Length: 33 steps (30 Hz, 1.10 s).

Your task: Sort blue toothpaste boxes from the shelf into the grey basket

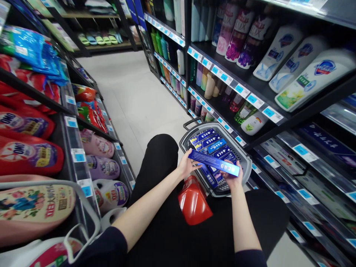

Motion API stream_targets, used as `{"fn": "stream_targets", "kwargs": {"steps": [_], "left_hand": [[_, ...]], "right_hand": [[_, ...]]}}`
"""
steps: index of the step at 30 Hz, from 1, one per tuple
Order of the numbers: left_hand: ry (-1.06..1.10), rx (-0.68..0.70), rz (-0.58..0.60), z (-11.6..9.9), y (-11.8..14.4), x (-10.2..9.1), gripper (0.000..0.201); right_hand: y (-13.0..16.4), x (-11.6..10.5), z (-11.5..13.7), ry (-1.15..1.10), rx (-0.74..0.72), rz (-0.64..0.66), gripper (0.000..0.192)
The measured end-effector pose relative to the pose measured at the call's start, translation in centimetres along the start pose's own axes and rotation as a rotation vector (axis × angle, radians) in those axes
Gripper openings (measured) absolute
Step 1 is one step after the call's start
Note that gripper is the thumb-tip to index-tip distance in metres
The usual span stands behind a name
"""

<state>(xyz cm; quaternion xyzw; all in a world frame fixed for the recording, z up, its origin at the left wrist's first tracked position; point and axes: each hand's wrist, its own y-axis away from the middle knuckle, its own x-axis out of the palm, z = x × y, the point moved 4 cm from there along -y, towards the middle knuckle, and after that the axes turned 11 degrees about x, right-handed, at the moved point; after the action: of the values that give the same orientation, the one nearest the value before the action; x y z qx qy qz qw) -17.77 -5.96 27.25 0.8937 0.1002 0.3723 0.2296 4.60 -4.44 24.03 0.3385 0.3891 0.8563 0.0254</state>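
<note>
A long blue toothpaste box is held level between both hands, above a grey shopping basket. My left hand grips its left end, thumb on top and fingers under it. My right hand is closed round the other end. Several more blue toothpaste boxes lie side by side in the basket, partly hidden by the held box. A glossy red object, its kind not clear, is between my knees in front of the basket.
Shelves of body wash bottles rise on the right, with boxed goods lower down. Red detergent bottles and pouches line the left shelf. A grey curved handle is at lower left. The tiled aisle floor runs ahead.
</note>
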Motion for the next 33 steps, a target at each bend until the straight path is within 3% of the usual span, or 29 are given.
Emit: {"fn": "stream_targets", "kwargs": {"steps": [33], "left_hand": [[-0.007, -0.007, 0.008, 0.08, -0.11, -0.16, 0.035]], "right_hand": [[-0.53, -0.50, -0.05, -0.009, 0.000, 0.062, 0.049]]}}
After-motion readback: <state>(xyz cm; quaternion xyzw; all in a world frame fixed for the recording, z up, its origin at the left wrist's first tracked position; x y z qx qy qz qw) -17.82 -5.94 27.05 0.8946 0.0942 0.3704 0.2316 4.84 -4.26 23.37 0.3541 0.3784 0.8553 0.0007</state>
